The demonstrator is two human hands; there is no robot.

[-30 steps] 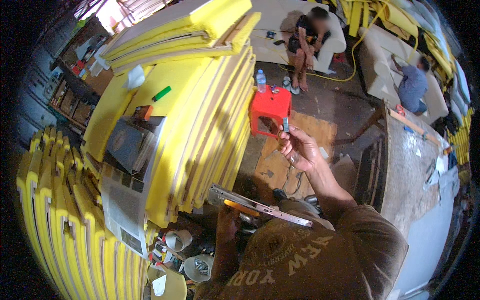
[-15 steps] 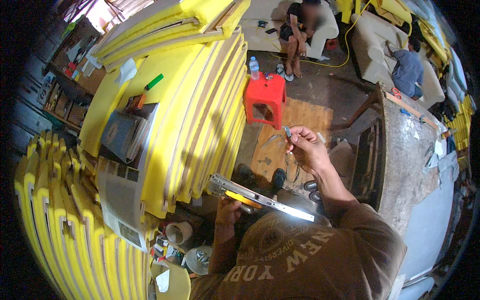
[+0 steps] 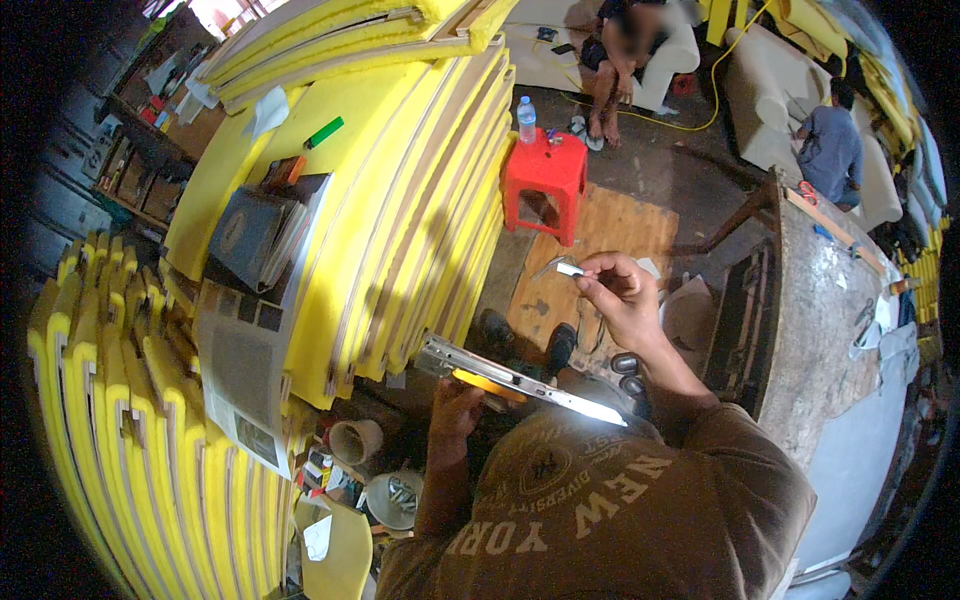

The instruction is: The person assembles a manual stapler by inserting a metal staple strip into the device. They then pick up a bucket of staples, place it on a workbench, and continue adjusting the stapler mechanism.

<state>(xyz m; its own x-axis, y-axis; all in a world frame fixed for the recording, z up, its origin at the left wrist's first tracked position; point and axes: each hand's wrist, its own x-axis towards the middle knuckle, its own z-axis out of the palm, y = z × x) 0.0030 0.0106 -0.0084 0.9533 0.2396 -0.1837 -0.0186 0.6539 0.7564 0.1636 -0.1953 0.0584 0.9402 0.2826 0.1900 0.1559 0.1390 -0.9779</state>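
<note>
Small strip (image 3: 569,269) has turned since half a second ago: was dark and steeply tilted, now lies closer to level, face showing bright white, free end pointing left. Right hand (image 3: 622,292) pinches its near end between thumb and fingertips, raised in front of the torso, seen against the plywood board (image 3: 635,222) on the floor.

Left hand (image 3: 457,408) is wrapped round the orange-yellow grip of the long metal tool (image 3: 520,381); finger detail is dim there. Tool runs diagonally across the lap, right end glaring, about as in the prior frame. Strip and tool are apart.

Containers: round bowl (image 3: 385,516) by the left forearm holds a pile of grey, metallic-looking pieces (image 3: 402,491). Beige pot (image 3: 371,441) just beyond it, mouth tilted toward the foam stack; inside too dark, can't tell contents. Clear bottle (image 3: 526,122) stands upright on the red stool (image 3: 545,180), with small items beside it; fill level can't be read. No visible change in these contents vs. earlier.

Right side: counter (image 3: 815,335) carries red-handled scissors (image 3: 808,193) and a wooden strip. Left: yellow foam stack (image 3: 400,190).
</note>
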